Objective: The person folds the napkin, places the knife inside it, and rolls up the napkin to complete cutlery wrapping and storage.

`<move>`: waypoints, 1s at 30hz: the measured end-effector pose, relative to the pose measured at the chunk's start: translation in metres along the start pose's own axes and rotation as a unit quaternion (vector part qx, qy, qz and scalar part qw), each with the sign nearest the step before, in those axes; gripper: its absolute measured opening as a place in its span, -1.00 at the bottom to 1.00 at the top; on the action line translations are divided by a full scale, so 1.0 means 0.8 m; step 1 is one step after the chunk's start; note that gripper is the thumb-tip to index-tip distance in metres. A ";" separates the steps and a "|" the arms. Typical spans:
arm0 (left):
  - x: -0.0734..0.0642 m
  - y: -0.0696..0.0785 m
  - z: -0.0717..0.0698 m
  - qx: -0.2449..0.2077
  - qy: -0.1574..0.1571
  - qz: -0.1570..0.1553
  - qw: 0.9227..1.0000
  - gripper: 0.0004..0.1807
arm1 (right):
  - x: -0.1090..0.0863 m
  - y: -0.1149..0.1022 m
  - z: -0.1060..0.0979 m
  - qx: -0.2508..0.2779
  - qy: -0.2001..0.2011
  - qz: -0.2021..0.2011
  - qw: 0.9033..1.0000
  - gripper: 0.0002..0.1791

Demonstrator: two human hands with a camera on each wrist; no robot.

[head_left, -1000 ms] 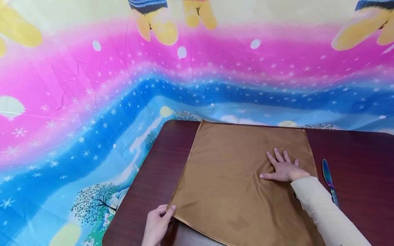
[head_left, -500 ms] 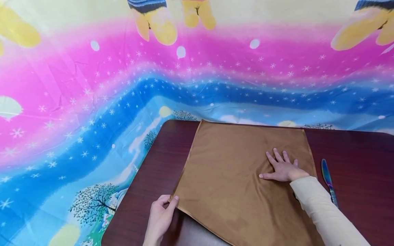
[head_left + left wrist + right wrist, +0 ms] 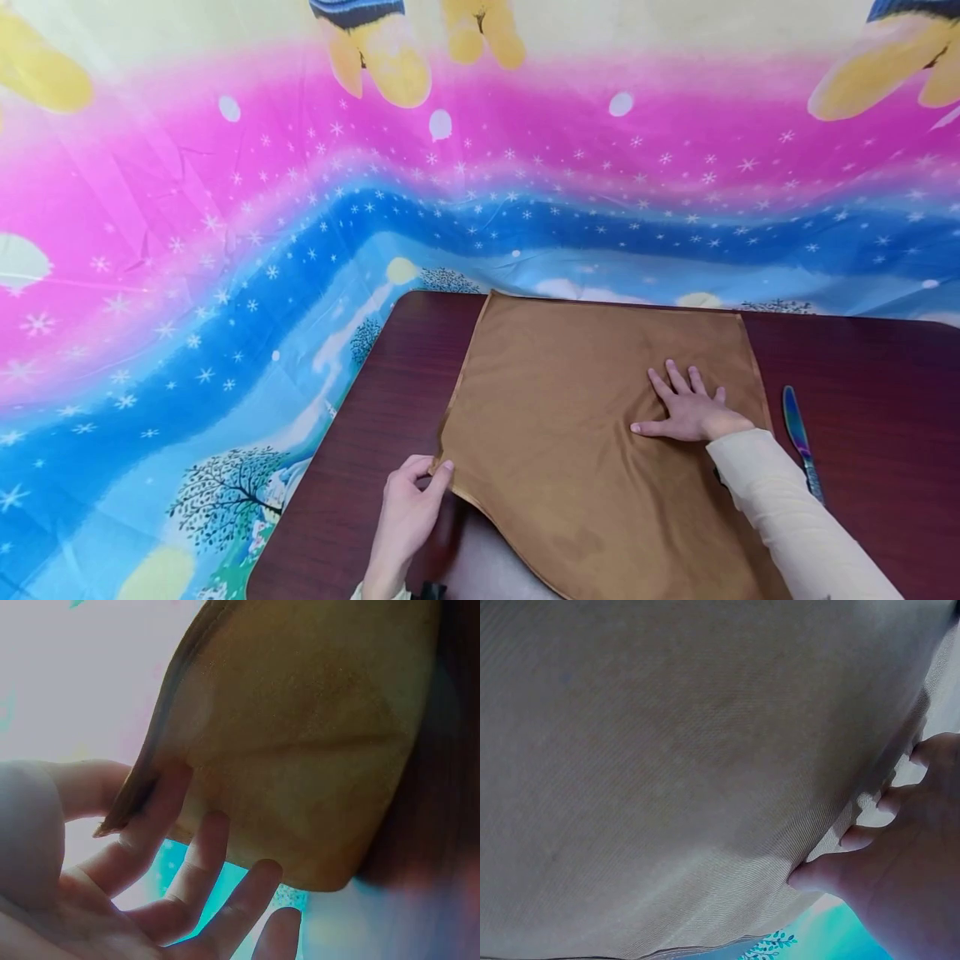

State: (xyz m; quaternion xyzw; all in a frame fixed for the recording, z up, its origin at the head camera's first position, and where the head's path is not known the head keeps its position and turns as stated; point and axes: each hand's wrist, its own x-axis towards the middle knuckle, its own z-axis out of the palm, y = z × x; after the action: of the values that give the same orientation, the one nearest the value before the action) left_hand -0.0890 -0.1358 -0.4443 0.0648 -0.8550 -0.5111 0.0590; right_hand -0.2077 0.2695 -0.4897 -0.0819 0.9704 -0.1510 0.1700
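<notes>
A brown cloth napkin (image 3: 555, 417) with a stitched hem lies spread over the dark table. Its near left corner is raised, pinched between the thumb and index finger of my left hand (image 3: 411, 512). In the left wrist view the napkin's underside (image 3: 300, 750) shows, and the other fingers (image 3: 247, 900) of that hand are spread below the corner. My right hand (image 3: 686, 412) rests on the right part of the napkin with fingers spread, and small creases run from the thumb. The right wrist view has its fingertips touching the fabric (image 3: 667, 787).
A shiny, rainbow-tinted table knife (image 3: 801, 442) lies to the right of the napkin, beside my right sleeve (image 3: 787, 517). The dark red-brown table (image 3: 360, 425) has a rounded far left corner. Behind it hangs a colourful printed backdrop (image 3: 225, 208).
My left hand has moved up and to the right, carrying the napkin's near left corner inward, so the near edge now curves more. My right hand and the knife stay where they were.
</notes>
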 end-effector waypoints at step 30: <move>0.017 0.033 0.028 0.030 -0.036 0.108 0.993 -0.74 | -0.002 -0.001 0.001 -0.008 0.015 0.000 1.000 0.23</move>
State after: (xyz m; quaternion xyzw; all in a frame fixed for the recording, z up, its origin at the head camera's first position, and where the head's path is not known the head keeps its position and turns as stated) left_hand -0.1075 -0.1067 -0.4313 -0.0444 -0.8736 -0.4777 0.0814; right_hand -0.2059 0.2686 -0.4892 -0.0808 0.9740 -0.1443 0.1548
